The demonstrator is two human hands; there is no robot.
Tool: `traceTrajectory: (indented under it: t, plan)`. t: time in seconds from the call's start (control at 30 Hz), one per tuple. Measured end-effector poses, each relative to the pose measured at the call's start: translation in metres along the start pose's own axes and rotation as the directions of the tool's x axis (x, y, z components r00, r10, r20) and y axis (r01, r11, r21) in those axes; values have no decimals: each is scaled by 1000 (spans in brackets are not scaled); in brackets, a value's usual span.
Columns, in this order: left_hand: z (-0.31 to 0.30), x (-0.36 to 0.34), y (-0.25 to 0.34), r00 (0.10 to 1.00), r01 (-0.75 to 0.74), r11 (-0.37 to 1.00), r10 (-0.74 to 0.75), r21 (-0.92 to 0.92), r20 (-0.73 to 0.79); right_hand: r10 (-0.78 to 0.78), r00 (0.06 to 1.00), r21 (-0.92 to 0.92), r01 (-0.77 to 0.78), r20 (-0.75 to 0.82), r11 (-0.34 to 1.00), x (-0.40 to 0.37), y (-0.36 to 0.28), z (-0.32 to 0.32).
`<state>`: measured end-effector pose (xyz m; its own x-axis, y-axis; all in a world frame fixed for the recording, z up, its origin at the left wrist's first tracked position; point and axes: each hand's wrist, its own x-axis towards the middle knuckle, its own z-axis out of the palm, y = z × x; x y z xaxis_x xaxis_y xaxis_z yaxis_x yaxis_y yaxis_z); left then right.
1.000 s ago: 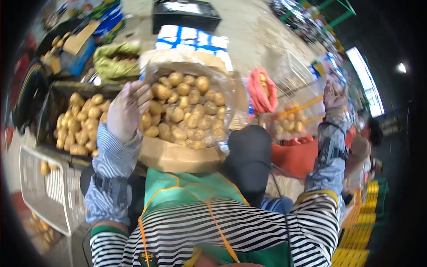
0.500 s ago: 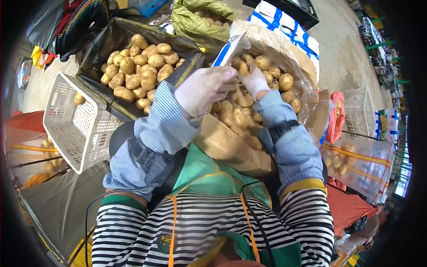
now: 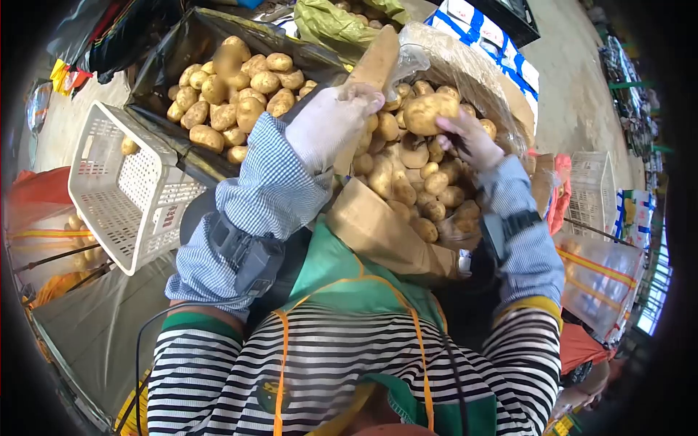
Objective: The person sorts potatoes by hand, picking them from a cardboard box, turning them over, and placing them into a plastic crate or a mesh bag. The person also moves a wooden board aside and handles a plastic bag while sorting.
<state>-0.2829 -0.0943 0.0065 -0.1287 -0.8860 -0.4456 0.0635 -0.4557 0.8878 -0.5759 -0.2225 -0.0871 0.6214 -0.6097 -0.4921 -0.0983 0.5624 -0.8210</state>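
Note:
Near the middle of the view is a cardboard box (image 3: 385,232) with a clear plastic liner (image 3: 472,65), holding many potatoes (image 3: 403,190). My left hand (image 3: 333,122), in a whitish glove, is closed on the box's raised cardboard flap (image 3: 376,59) at its left side. Over the right part of the box, my right hand (image 3: 471,138) holds a large potato (image 3: 429,114) with its fingers at the potato's right end. To the left, a crate lined with black plastic (image 3: 163,62) holds more potatoes (image 3: 249,111).
A white plastic basket (image 3: 120,189) with one potato inside is tilted at the left. Behind stands a green sack (image 3: 338,33) of potatoes. White boxes with blue tape (image 3: 483,36) are at the back right. Another white basket (image 3: 590,189) is farther right.
My right hand has come up out of the box and moved right, now with a large potato in it. The flap by my left hand now stands higher and shows its brown side.

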Motion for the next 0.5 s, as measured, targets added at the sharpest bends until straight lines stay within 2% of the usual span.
traceTrajectory:
  t: [0.07,0.1,0.17,0.2,0.27,0.3,0.33,0.4,0.47,0.5]
  plan:
    - [5,11,-18,973,-226,969,218,96,81,-174,980,-43,179,95,983,-58,-33,55]
    - [12,8,-15,969,-238,966,230,97,88,-210,975,-26,213,69,977,-83,-44,79]
    - [34,-3,-9,975,-110,994,109,-4,195,-264,964,-24,265,39,964,-119,-46,100]
    - [46,-13,-6,959,-58,992,87,-113,270,-267,964,21,267,-12,964,-134,-43,112]
    - [60,-22,-1,884,-128,978,188,-166,427,-327,944,-26,326,-36,945,-151,-30,126]
    - [64,-16,-7,838,-260,945,322,-196,441,-307,948,29,310,-84,950,-159,-29,134]
    - [70,-19,-8,838,-264,946,321,-186,442,-316,945,34,319,-82,947,-161,-28,134]
    - [81,-29,-12,721,-595,791,604,-141,340,-424,885,-215,383,-193,898,-165,-24,135]
    - [85,-31,-13,714,-601,783,615,-159,334,-407,894,-166,379,-188,910,-172,-28,136]
    - [86,-30,-13,700,-631,765,634,-132,328,-490,856,-395,399,-163,828,-171,-26,130]
